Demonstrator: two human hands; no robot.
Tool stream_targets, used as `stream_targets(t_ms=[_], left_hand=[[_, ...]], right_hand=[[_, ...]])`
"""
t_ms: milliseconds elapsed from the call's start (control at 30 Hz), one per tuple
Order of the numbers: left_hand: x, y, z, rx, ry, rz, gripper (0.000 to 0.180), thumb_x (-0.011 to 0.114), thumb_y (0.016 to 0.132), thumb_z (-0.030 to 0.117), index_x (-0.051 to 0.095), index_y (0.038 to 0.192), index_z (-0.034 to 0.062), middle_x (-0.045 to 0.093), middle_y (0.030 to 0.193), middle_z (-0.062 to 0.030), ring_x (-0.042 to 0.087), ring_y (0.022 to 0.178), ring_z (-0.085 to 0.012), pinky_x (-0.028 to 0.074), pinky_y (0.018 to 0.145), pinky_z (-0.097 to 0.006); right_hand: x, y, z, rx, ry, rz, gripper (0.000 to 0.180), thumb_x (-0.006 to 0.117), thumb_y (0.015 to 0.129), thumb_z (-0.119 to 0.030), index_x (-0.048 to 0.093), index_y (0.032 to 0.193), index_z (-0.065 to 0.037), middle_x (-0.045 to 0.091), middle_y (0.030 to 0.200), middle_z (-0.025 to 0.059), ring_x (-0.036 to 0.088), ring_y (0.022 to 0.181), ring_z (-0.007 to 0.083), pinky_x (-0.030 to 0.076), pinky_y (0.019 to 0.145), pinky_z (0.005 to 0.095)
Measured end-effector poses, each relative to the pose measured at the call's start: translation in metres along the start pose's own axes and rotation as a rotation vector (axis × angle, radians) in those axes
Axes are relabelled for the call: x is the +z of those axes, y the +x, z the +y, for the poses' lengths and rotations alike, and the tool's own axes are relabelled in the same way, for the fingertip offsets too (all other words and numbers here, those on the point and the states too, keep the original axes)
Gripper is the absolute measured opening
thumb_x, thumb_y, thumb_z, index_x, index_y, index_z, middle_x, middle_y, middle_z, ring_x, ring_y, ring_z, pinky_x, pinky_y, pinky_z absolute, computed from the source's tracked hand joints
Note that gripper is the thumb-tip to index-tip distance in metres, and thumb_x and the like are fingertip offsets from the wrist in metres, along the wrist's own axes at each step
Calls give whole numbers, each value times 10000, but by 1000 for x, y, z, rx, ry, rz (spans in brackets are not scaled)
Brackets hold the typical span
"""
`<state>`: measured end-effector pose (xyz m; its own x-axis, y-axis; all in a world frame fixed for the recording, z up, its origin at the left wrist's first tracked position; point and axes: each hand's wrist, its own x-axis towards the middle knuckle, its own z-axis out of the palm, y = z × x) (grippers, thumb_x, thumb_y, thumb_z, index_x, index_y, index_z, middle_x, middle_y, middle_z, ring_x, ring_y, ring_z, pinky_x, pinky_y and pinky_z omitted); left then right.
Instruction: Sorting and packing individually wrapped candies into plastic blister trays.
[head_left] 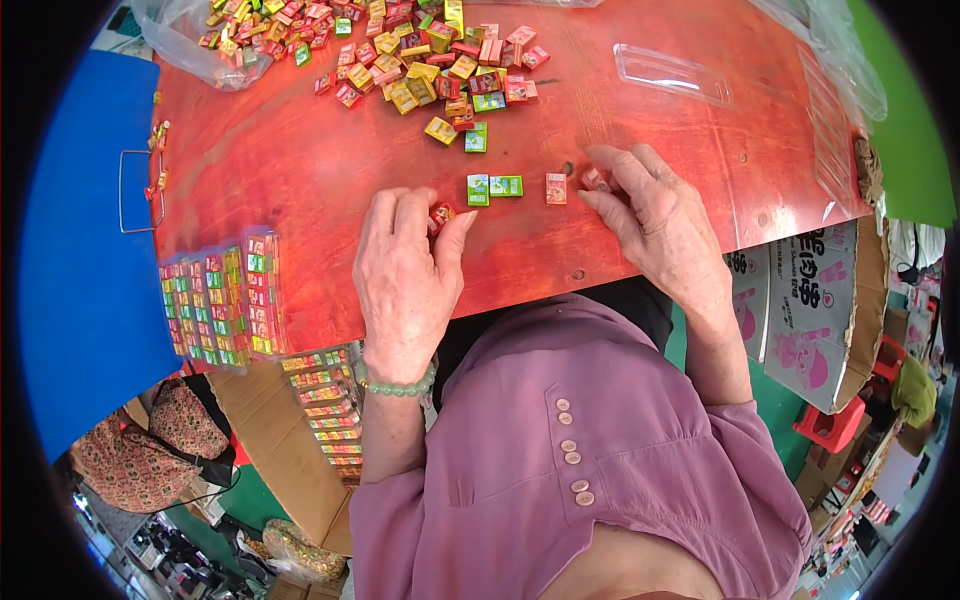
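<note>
While two small green rectangular cardboard boxes [490, 187] lie touching on the red-painted tabletop [520, 255], one upright and one turned sideways, a single pinkish-red box [556, 189] sits at their three o'clock, a little apart. Between seven and eight o'clock from that green pair, the bare left hand [405, 262] is curled narrow, its thumb and fingertips closed around one dark red box [439, 217]. Between three and four o'clock, the bare right hand [652, 215] has thumb and forefinger bent a small way apart, with one blurred red box [597, 180] between them; whether it is gripped or merely touched, I cannot tell. Just off twelve o'clock of the pair lies one more green box [476, 138], at the near edge of a loose heap of red, yellow, orange and green boxes [420, 60] spreading toward eleven, too many to count. One transparent plastic tray [672, 75] rests at two o'clock. Around eight o'clock, several clear trays packed with boxes [215, 305] stand side by side, overlapping too closely for a sure count. One green bead bracelet [396, 387] circles the left wrist.
</note>
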<state>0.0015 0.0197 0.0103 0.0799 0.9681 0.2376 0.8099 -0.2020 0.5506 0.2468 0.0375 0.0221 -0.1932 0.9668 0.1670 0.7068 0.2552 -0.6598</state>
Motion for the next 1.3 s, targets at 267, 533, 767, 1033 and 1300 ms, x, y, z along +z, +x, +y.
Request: stream_targets(t_ms=[267, 533, 767, 1033, 1300], left_hand=[[-6, 12, -5, 72, -156, -130, 409, 750, 882, -15, 670, 1283, 4, 634, 1068, -145, 657, 804, -242, 554, 713, -356], [-10, 10, -4, 2, -105, -141, 320, 764, 911, 98, 650, 1188, -12, 614, 1001, -169, 663, 861, -376, 543, 729, -476], [-6, 16, -9, 16, 10, -97, 434, 843, 853, 203, 652, 1182, -8, 608, 1017, -168, 669, 866, -361, 556, 737, -464], [-3, 28, -8, 184, -133, -182, 360, 794, 862, 67, 677, 1197, 8, 598, 1119, -158, 674, 939, -358, 572, 785, -453], [-4, 16, -10, 160, -128, -147, 319, 766, 865, 28, 662, 1162, -21, 599, 1108, -168, 653, 987, -373, 554, 832, -460]], right_hand=[[-4, 3, -10, -36, -16, -118, 426, 804, 892, -151, 656, 1268, -18, 614, 1078, 143, 688, 899, 323, 580, 782, 403], [7, 12, -5, -165, 59, -213, 391, 763, 897, -53, 658, 1273, -29, 606, 1168, 148, 698, 977, 320, 582, 811, 413], [10, 16, -7, -155, -8, -200, 294, 732, 917, -41, 656, 1199, -9, 613, 1112, 148, 690, 964, 355, 572, 805, 435], [10, 29, -12, -207, -25, -225, 302, 708, 937, -44, 652, 1232, -10, 603, 1105, 153, 682, 958, 360, 564, 814, 438], [14, 60, -8, -320, -26, -309, 259, 682, 959, -67, 669, 1213, -12, 606, 1115, 139, 680, 972, 344, 554, 824, 432]])
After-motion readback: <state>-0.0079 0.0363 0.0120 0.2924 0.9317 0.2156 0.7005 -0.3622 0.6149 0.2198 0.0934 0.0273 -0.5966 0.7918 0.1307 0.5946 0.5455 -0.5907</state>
